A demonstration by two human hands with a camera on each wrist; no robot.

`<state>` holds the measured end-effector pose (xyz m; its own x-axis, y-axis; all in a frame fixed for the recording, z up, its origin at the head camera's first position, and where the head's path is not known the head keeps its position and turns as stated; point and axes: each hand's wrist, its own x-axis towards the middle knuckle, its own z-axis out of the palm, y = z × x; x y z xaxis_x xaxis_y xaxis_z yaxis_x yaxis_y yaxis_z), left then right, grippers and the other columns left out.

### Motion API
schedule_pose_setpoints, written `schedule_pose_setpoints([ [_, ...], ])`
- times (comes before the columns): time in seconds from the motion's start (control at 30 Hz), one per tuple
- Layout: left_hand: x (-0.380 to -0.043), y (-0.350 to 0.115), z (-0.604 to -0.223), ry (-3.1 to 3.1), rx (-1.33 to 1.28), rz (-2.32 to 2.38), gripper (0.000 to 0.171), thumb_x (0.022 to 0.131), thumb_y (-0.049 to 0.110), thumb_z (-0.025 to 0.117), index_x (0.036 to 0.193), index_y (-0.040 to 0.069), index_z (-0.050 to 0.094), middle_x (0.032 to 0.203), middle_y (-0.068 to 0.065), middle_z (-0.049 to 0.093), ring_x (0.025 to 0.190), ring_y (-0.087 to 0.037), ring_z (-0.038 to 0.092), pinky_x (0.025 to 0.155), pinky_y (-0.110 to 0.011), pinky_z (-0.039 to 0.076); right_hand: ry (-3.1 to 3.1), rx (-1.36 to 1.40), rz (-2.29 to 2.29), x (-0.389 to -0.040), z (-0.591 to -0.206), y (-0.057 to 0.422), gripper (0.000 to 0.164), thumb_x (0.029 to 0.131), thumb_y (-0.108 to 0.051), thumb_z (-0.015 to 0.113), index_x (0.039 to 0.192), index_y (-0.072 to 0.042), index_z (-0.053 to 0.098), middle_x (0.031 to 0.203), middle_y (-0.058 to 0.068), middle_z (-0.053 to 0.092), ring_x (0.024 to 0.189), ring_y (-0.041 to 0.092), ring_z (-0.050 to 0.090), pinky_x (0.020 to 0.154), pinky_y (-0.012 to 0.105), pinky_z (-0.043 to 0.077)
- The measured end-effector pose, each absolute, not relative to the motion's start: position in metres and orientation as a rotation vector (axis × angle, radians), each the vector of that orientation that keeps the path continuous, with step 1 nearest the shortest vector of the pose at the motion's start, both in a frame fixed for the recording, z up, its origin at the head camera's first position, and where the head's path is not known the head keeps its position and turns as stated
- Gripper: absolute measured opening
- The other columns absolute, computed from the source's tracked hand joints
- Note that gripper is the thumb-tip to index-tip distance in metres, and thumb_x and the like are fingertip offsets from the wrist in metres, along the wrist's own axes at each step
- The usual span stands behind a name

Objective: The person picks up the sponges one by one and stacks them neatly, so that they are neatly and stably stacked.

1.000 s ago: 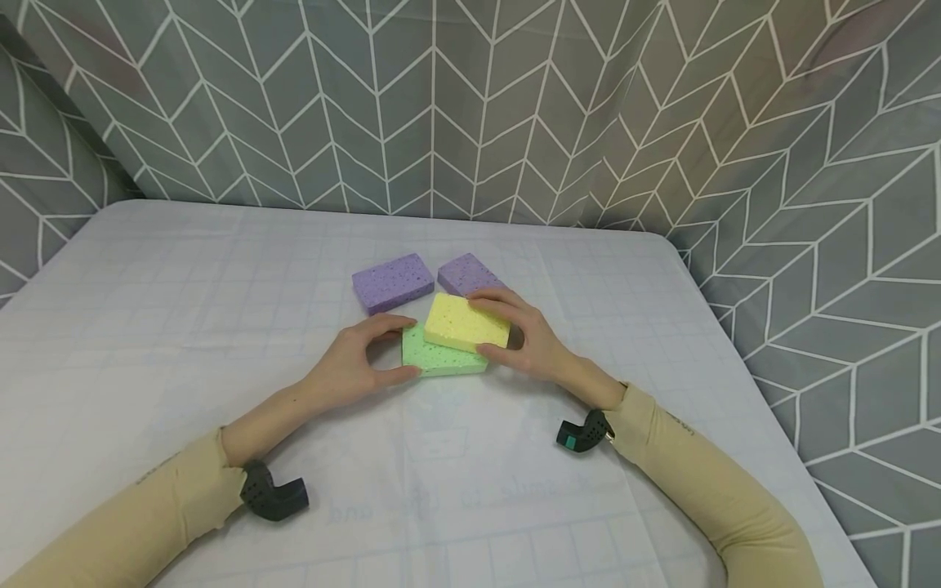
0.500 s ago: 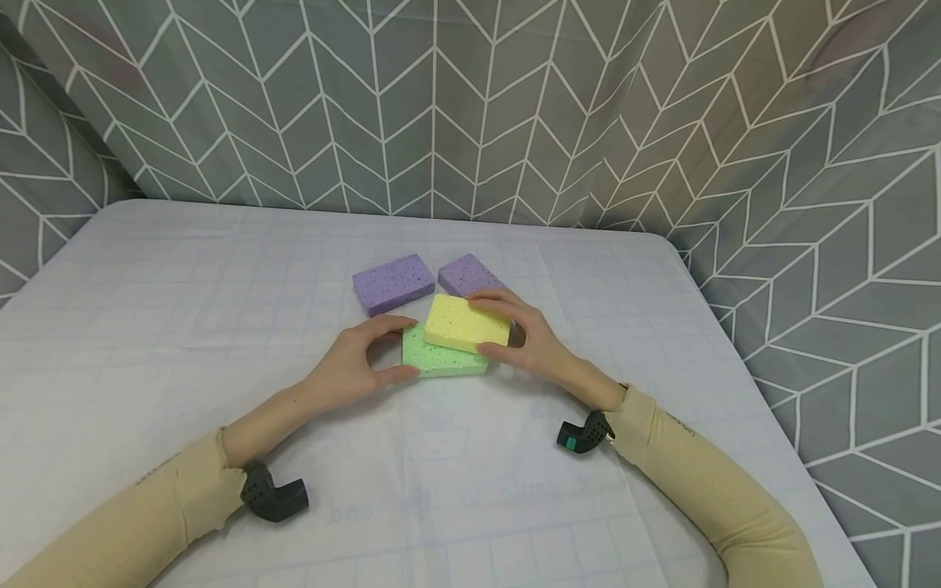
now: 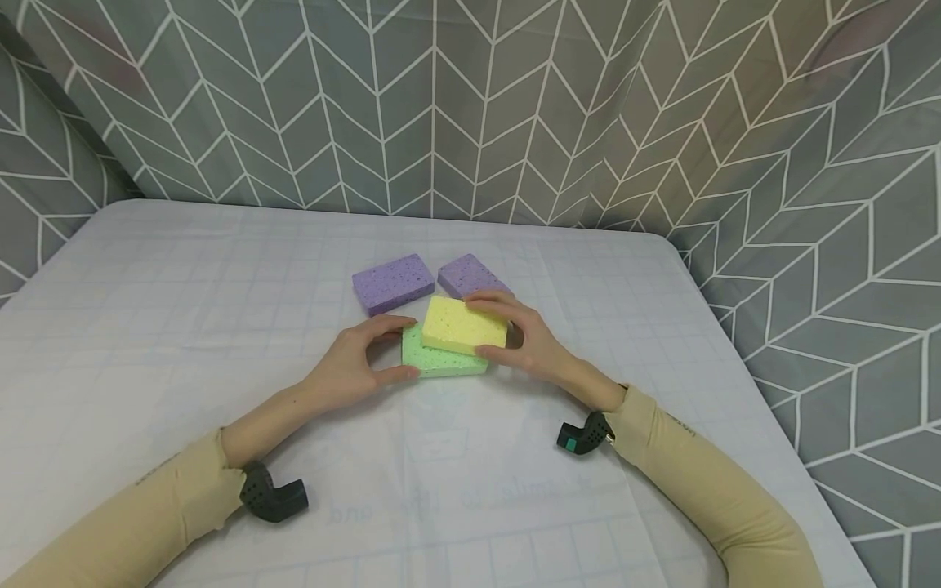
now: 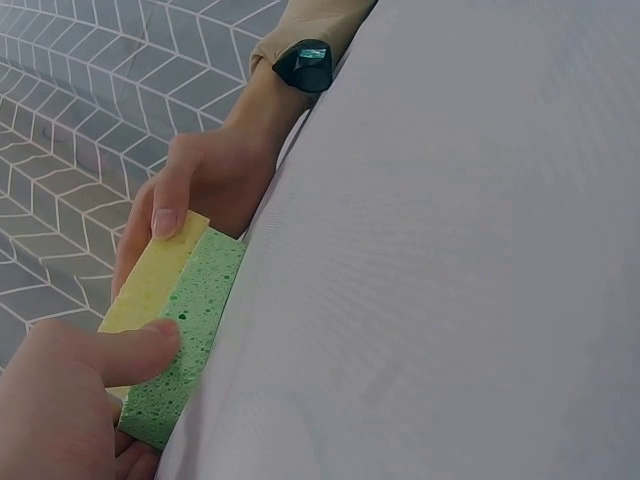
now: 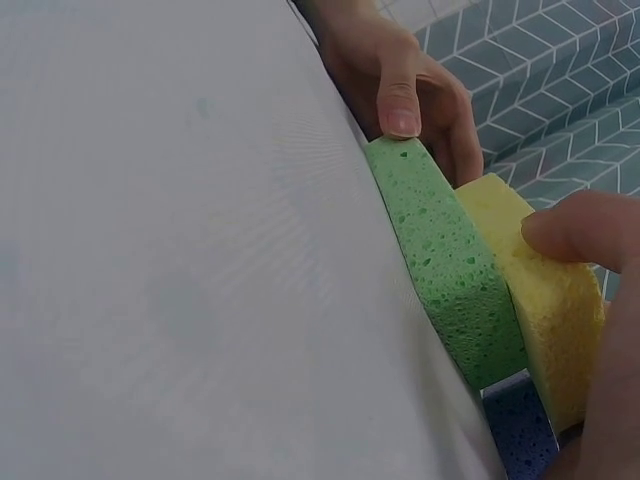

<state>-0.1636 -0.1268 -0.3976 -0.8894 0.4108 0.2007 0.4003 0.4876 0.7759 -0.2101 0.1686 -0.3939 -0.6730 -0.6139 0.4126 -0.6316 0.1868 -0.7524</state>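
Observation:
In the head view a green sponge (image 3: 441, 359) lies flat on the white-covered table, with a yellow sponge (image 3: 463, 325) overlapping its top at a slight angle. My left hand (image 3: 356, 359) grips the green sponge's left end between thumb and fingers. At the yellow sponge's right end, my right hand (image 3: 525, 335) pinches it, thumb on the near side and fingers on the far side. The right wrist view shows a dark blue speckled block (image 5: 520, 425) beside the green sponge's near end, partly covered by the yellow one; the head view does not clearly show it.
Just behind the stack lie two purple sponges, one at left (image 3: 393, 283) and one at right (image 3: 470, 275), partly behind my right fingers. A grey chevron-patterned curtain (image 3: 434, 106) rises past the table's back edge and along the right side.
The yellow sponge and my right hand have shifted very slightly left and toward me over the green sponge. My left hand and the other sponges stay put.

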Motion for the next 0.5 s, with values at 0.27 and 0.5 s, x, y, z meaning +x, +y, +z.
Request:
schedule_pose_setpoints([
  [0.27,-0.1642,-0.1268,-0.3985,2.678,0.726,1.424,0.069,0.080,0.027,0.086,0.139,0.007,0.056,0.138,-0.009,0.060,0.127,-0.027,0.058,0.111,-0.045,0.047,-2.417,1.280,1.527,-0.2100,-0.3941,0.1675,0.062,0.083,-0.005,0.076,0.141,-0.005,0.055,0.146,0.009,0.051,0.140,0.024,0.041,0.122,0.048,0.027],
  [0.5,-0.1647,-0.1270,-0.3997,2.686,0.740,1.418,0.072,0.080,0.027,0.086,0.141,0.007,0.054,0.139,-0.010,0.059,0.126,-0.027,0.059,0.110,-0.045,0.048,-2.414,1.295,1.544,-0.2101,-0.3941,0.1676,0.064,0.081,-0.001,0.076,0.141,-0.003,0.054,0.146,0.012,0.051,0.140,0.027,0.041,0.122,0.050,0.026],
])
